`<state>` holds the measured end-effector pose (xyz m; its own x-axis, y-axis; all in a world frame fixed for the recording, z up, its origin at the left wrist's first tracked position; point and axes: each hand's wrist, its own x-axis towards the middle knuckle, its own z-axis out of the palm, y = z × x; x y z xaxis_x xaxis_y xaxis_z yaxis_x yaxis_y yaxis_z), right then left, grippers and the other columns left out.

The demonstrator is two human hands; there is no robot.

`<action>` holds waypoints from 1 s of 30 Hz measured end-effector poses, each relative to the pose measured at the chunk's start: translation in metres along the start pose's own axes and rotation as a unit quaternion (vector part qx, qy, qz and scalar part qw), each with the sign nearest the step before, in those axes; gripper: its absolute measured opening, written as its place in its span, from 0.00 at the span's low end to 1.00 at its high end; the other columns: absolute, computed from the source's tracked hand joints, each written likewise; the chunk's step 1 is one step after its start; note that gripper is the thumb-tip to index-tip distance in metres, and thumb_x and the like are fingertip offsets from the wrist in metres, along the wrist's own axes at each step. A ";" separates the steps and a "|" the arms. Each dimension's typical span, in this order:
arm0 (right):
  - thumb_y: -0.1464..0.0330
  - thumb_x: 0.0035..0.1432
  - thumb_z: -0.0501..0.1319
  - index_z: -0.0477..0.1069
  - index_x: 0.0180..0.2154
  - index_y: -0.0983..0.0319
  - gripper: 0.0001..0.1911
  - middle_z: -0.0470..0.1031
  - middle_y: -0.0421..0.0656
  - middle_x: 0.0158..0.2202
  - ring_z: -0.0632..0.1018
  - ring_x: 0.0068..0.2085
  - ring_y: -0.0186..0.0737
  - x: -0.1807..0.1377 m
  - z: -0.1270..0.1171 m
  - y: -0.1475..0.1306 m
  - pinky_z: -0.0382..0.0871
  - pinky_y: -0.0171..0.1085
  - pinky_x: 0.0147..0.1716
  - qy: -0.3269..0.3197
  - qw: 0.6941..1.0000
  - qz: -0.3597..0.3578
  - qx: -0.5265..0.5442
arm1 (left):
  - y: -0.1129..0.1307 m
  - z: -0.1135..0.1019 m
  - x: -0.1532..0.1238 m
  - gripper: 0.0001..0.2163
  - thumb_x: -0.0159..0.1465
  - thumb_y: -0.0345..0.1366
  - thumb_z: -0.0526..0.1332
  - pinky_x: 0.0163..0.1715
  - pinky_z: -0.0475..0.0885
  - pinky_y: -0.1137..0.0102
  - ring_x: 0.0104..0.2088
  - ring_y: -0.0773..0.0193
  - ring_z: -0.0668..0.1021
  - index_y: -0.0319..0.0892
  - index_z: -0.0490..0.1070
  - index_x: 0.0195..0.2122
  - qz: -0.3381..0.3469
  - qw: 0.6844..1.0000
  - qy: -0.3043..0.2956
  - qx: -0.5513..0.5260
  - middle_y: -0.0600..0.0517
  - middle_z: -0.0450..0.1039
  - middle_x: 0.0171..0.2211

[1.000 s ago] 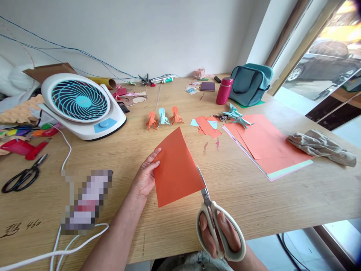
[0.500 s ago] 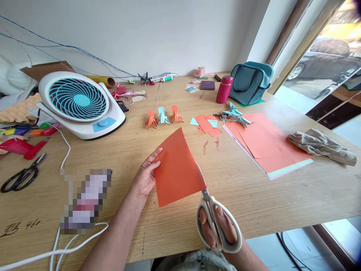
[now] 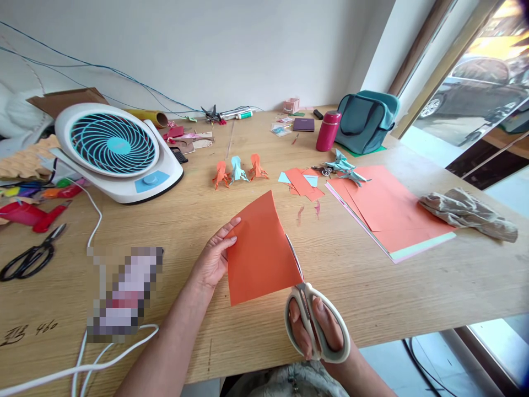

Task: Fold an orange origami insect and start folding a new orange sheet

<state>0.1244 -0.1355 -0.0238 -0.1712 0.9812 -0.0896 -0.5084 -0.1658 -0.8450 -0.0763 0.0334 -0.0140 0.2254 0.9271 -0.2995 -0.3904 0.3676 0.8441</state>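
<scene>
My left hand (image 3: 212, 259) pinches the left edge of an orange paper sheet (image 3: 261, 251) and holds it above the wooden table (image 3: 372, 298). My right hand (image 3: 316, 331) grips white-handled scissors (image 3: 312, 320), fingers through the loops. The blades run up along the sheet's right edge, near its lower right corner. Behind them stand three small folded paper figures (image 3: 237, 171), two orange and one light blue.
A white and teal fan (image 3: 118, 151) stands at the left, its white cable (image 3: 95, 220) trailing toward me. Black scissors (image 3: 28, 256) lie far left. Orange paper sheets (image 3: 388, 209), scraps (image 3: 303, 184), a grey cloth (image 3: 467, 212), a pink bottle (image 3: 327, 132) and a teal bag (image 3: 366, 121) sit to the right.
The scissors have slid forward along the sheet's right edge, so more of the blades is hidden by the paper. My left hand keeps its hold.
</scene>
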 end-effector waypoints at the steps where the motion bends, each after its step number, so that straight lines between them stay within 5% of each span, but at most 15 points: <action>1: 0.45 0.67 0.49 0.70 0.39 0.62 0.27 0.64 0.36 0.14 0.59 0.15 0.30 0.000 0.000 0.000 0.53 0.33 0.17 0.000 1.000 0.001 0.000 | 0.000 0.000 0.000 0.23 0.57 0.27 0.66 0.42 0.78 0.73 0.45 0.63 0.83 0.48 0.75 0.53 0.001 1.000 -0.002 -0.001 0.51 0.79 0.52; 15: 0.46 0.68 0.47 0.68 0.37 0.62 0.27 0.65 0.36 0.16 0.60 0.16 0.30 0.010 0.002 -0.003 0.53 0.32 0.18 -0.021 1.000 -0.017 -0.009 | 0.002 0.004 -0.004 0.21 0.56 0.25 0.67 0.38 0.78 0.74 0.41 0.63 0.84 0.47 0.77 0.51 -0.028 0.999 -0.011 -0.022 0.51 0.82 0.47; 30: 0.44 0.65 0.51 0.72 0.37 0.60 0.27 0.68 0.38 0.14 0.62 0.14 0.31 0.020 -0.003 0.011 0.52 0.33 0.14 0.024 1.000 0.001 0.009 | -0.001 0.001 -0.001 0.24 0.55 0.29 0.70 0.40 0.77 0.74 0.43 0.63 0.83 0.47 0.75 0.54 -0.022 0.999 -0.026 -0.004 0.51 0.82 0.48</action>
<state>0.1176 -0.1177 -0.0368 -0.1320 0.9842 -0.1177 -0.5238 -0.1701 -0.8347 -0.0749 0.0323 -0.0141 0.2882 0.9052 -0.3122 -0.3858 0.4082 0.8274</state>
